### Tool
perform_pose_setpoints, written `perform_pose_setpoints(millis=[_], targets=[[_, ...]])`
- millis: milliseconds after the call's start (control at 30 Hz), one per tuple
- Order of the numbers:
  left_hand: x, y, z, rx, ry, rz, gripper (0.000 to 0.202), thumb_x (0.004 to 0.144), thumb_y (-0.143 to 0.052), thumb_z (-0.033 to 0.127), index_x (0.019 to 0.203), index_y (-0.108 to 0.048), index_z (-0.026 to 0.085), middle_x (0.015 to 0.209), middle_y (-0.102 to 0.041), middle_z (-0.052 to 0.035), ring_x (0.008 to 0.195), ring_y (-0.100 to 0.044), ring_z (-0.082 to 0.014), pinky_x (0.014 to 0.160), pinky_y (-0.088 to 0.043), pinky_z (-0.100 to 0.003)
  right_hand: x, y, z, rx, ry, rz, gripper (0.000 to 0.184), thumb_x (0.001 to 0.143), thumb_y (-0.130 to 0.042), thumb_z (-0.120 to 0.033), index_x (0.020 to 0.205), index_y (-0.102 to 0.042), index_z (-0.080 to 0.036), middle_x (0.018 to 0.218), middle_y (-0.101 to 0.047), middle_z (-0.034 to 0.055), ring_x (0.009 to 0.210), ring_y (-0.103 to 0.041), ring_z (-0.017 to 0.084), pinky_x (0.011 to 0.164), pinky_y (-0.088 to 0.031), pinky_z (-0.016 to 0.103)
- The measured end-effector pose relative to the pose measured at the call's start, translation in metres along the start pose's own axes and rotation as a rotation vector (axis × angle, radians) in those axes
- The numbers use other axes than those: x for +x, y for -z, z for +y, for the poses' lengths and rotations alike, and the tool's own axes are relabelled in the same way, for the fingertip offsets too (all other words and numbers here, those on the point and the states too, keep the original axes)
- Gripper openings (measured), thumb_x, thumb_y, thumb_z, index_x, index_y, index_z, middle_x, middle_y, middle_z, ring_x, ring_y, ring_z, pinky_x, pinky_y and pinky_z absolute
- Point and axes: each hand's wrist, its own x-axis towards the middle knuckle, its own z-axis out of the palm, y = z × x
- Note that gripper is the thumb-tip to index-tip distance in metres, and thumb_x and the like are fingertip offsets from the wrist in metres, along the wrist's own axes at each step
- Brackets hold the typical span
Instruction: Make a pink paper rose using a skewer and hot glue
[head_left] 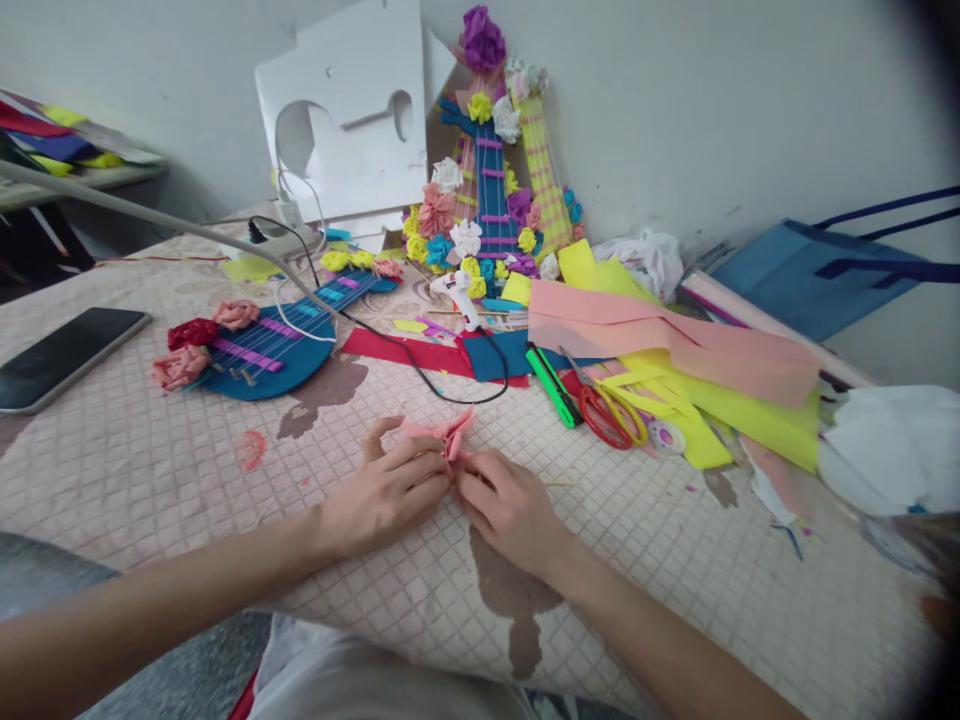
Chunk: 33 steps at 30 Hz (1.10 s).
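A small pink paper flower point(453, 432), with pointed folds sticking up, is pinched between both hands over the middle of the table. My left hand point(397, 480) grips it from the left, its index finger bent outward. From the right, my right hand point(510, 505) closes on its lower part, and the fingertips are partly hidden. A thin wooden stick point(559, 484) pokes out beside the right hand. Beyond the hands lies a blue guitar-shaped craft point(281, 375) with purple strips and paper roses point(180, 368) along its left edge.
A white glue gun point(456, 290) stands behind a black cable point(420, 370). To the right are a green cutter point(553, 385), red-handled scissors point(604, 415), and pink sheets point(645, 335) over yellow ones. A phone point(71, 355) lies left. Flower-covered guitars point(491, 190) lean on the wall.
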Motion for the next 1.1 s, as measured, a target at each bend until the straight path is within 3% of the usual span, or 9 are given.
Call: perform_pose_setpoints(millis=[567,1100], targets=[[0.0002,0.0004,-0.0004,-0.015,0.026,0.026,0.010,0.093,-0.050,0.017,0.093,-0.059,0.023,0.092,-0.070,0.0034,0.104,-0.058,-0.0146,0.113,-0.015,-0.044,-0.0014,-0.0012,0.0001,0.066,-0.046,0.000,0.017,0.092,-0.048,-0.017,0.104,-0.059,-0.017,0.104,-0.062,0.0097,0.094,-0.059,0.020,0.076,-0.054,0.033],[0.0009,0.0006,-0.0003,-0.036,0.045,0.009,0.008,0.093,-0.052,0.017,0.094,-0.059,0.022,0.090,-0.071,0.0035,0.101,-0.059,-0.0155,0.111,-0.015,-0.045,0.0002,0.0004,0.0001,0.069,-0.013,0.004,0.017,0.094,-0.046,-0.015,0.098,-0.062,-0.014,0.103,-0.063,0.0107,0.095,-0.060,0.020,0.078,-0.054,0.032]])
